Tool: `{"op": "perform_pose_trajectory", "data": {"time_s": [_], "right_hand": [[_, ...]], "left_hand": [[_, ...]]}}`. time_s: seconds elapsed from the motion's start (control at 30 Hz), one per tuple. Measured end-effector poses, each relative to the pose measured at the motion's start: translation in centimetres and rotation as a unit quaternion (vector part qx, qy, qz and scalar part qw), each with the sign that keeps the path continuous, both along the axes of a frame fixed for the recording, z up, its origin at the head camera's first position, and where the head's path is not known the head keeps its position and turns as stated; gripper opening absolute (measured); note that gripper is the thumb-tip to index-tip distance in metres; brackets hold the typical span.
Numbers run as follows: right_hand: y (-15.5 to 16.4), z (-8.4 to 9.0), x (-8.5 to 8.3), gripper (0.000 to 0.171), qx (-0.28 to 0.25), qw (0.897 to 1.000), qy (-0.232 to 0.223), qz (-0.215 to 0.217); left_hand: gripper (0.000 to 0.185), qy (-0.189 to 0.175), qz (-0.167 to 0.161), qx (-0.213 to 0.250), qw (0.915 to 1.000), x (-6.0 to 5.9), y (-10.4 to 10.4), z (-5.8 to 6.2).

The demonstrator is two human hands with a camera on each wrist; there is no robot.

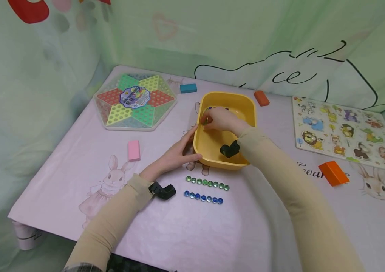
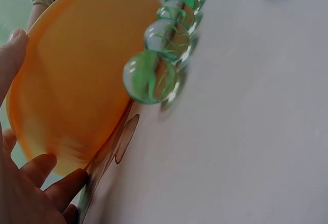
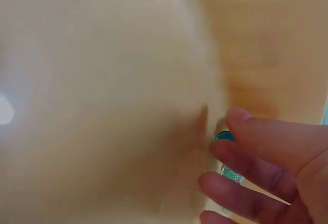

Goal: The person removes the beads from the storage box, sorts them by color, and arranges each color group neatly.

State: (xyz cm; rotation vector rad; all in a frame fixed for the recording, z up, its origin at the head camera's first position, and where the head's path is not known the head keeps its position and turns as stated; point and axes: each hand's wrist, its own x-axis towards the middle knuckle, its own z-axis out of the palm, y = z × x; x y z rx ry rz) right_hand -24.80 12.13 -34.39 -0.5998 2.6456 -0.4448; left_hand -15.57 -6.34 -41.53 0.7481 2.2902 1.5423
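**Yellow tub half emptied, two rows of marbles laid out**

A green marble (image 1: 205, 121) is pinched between the fingertips of the right hand (image 1: 220, 120), which is reached into the yellow tub (image 1: 244, 101) near its left wall. The left hand (image 1: 175, 154) is laid with straight, relaxed fingers against the tub's outer left side, and nothing is held in it. A few more marbles (image 1: 217, 108), blue or purple as far as can be told, are seen at the far end of the tub, so the sorting is judged partly done.

On the surface (image 1: 185, 230) just in front of the tub, eight marbles are counted in the green row (image 1: 207, 183) and eight in the blue row (image 1: 203, 197). Further out, a hexagonal game board (image 1: 135, 101), one pink block (image 1: 133, 150), one teal block (image 1: 188, 88), two orange blocks (image 1: 333, 173) and one animal puzzle (image 1: 345, 133) are seen.
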Motion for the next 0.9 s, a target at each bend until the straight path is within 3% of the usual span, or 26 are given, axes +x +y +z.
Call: {"op": "perform_pose_trajectory", "data": {"time_s": [0.23,0.73,0.9], "right_hand": [[0.4,-0.2,-0.2,0.022,0.003,1.0,0.018,-0.01],[0.0,-0.6,0.2,0.02,0.013,1.0,0.0,0.006],[0.3,0.2,0.7,0.018,0.011,0.999,-0.001,0.046]], "left_hand": [[0.087,-0.002,-0.005,0.009,1.0,0.0,0.0,0.1],[0.086,-0.011,-0.003,0.005,0.9999,0.0,0.1,0.0],[0.086,-0.02,-0.009,0.003,0.9998,0.6,0.0,1.6]]}}
